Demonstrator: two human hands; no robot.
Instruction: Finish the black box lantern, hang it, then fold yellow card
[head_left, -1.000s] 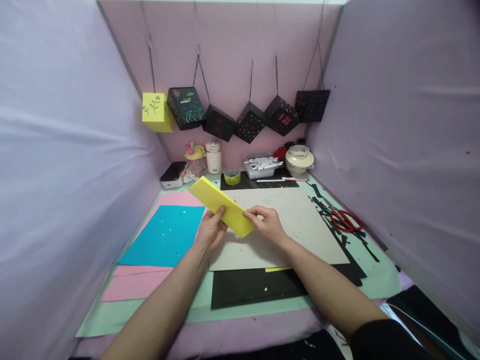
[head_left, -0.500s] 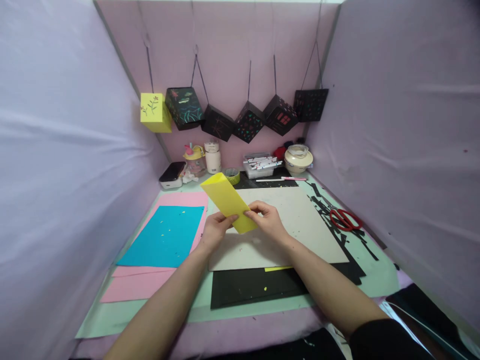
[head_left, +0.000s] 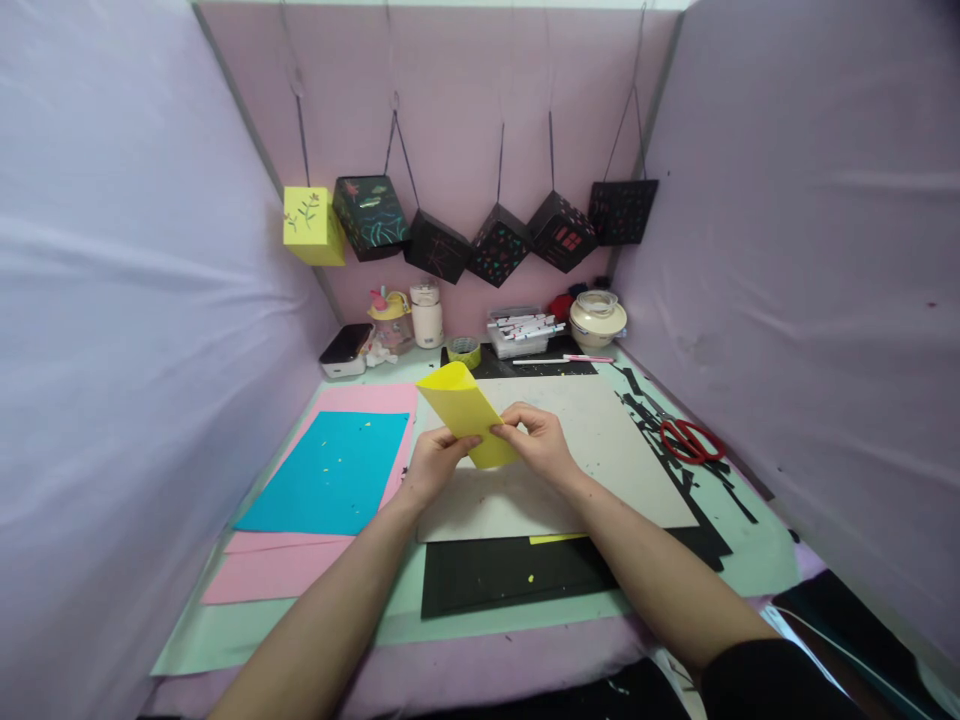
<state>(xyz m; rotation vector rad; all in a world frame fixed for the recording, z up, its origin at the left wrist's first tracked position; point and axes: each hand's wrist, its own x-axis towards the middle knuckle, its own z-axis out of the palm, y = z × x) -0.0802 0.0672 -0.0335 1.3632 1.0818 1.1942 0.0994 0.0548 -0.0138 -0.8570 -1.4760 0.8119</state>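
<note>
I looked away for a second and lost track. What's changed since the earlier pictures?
The yellow paper has its far end swung right and nearer, now gaping open. The left grip has moved toward the paper's near end. The right grip pinches the edge as before; nothing was visibly let go. The blue sheet and red scissors stayed put.

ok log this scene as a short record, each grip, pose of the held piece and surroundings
left grip: pinching the folded yellow paper piece near its lower end
right grip: pinching its right edge
pose: tilted, far end gaping open
beneath: large pale grey rectangular board
left: bright blue paper sheet over pink paper sheets
right: red-handled scissors among black paper scraps
hanging behind: yellow box, black decorated boxes
</note>
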